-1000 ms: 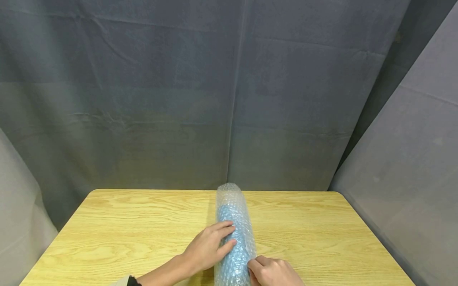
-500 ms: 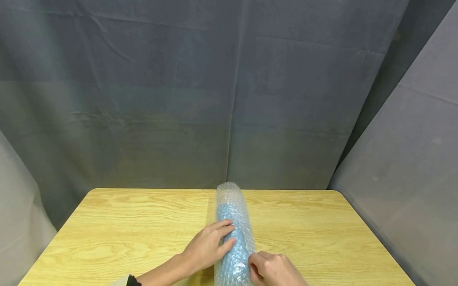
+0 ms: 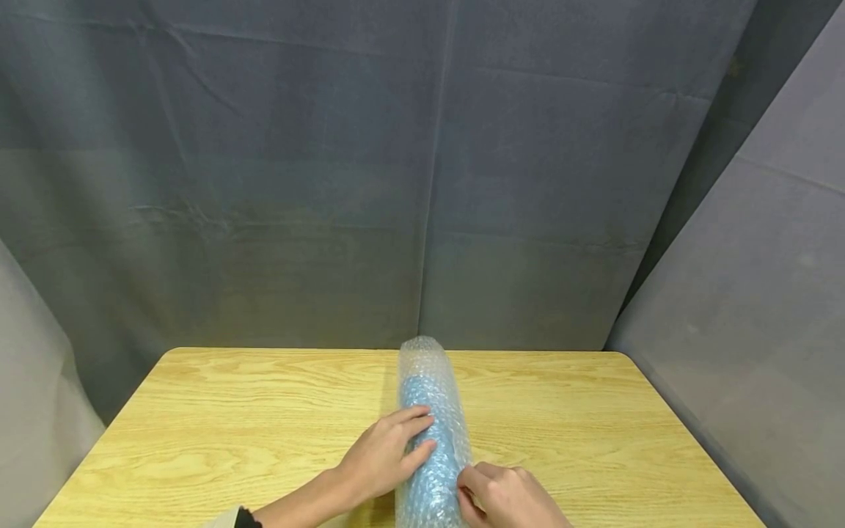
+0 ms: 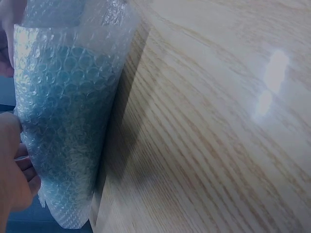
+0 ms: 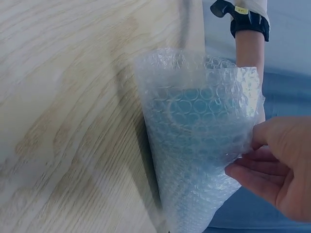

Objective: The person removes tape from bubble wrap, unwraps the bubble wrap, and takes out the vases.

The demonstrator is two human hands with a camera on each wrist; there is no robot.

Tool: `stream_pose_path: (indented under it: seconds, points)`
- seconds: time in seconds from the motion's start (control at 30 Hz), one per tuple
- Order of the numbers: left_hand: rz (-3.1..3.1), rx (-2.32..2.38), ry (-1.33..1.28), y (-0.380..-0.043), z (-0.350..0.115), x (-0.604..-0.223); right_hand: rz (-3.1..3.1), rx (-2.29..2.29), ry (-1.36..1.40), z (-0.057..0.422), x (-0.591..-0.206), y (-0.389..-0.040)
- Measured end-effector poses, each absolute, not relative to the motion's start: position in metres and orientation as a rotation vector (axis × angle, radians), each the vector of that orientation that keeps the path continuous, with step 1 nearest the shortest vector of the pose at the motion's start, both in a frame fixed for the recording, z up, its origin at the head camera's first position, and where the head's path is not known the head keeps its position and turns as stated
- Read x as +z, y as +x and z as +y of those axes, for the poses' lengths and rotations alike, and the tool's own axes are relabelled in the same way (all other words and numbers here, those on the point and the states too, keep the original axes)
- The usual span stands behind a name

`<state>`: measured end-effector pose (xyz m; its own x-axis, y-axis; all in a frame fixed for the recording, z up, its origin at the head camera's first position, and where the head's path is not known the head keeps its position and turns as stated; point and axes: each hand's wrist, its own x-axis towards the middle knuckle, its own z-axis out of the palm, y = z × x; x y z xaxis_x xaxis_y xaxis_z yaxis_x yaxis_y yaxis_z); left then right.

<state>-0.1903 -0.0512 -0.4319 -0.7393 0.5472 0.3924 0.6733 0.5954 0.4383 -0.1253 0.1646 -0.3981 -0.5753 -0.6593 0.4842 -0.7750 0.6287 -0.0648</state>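
Note:
A roll of bubble wrap [image 3: 425, 358] lies lengthwise on the table, wound around a light blue cylinder-like thing [image 3: 432, 491] that shows through it. My left hand [image 3: 379, 456] rests on the roll from the left, its fingers stretched across the top. On the roll's right side my right hand [image 3: 508, 497] pinches the free edge of the wrap between thumb and fingers. The right wrist view shows that hand [image 5: 279, 167] at the wrap's edge, near the roll's end. Clear wrap extends past the blue thing at both ends.
The wood-grain table [image 3: 224, 418] reaches to both sides of the roll. A dark grey curtain [image 3: 297, 183] hangs behind its far edge, and a pale cloth [image 3: 746, 330] hangs along the right. A black band [image 5: 250, 26] circles the left wrist.
My right hand has shifted slightly at the wrap's edge, keeping its pinch. The left hand and the roll stay in place.

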Motion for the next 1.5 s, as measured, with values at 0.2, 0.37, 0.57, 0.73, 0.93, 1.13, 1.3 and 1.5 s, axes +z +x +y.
stream_pose_path:
  seconds: [0.2,0.37,0.57,0.73,0.93,1.13,1.3,1.5]
  points:
    - [-2.608,-0.851,-1.005,-0.190,-0.051,-0.432,-2.389,0.269,1.208,0.165,-0.396,-0.127]
    - [-2.631,-0.858,-0.998,-0.190,-0.051,-0.432,-2.474,0.250,1.198,0.163,-0.392,-0.126]
    - [-2.624,-0.850,-1.001,-0.190,-0.050,-0.431,-2.545,0.195,1.230,0.164,-0.386,-0.126]
    - [-2.613,-0.851,-1.002,-0.190,-0.050,-0.432,-2.462,0.125,1.270,0.164,-0.390,-0.128]
    - [-2.611,-0.857,-1.000,-0.190,-0.051,-0.432,-2.435,0.273,1.226,0.164,-0.394,-0.128]
    - [-2.614,-0.873,-0.998,-0.190,-0.051,-0.433,-2.522,0.432,1.154,0.163,-0.393,-0.127]
    - [-2.612,-0.867,-0.996,-0.190,-0.051,-0.434,-2.578,0.533,1.102,0.165,-0.395,-0.128]
    - [-2.597,-0.856,-0.999,-0.189,-0.051,-0.435,-2.577,0.618,1.034,0.165,-0.398,-0.127]
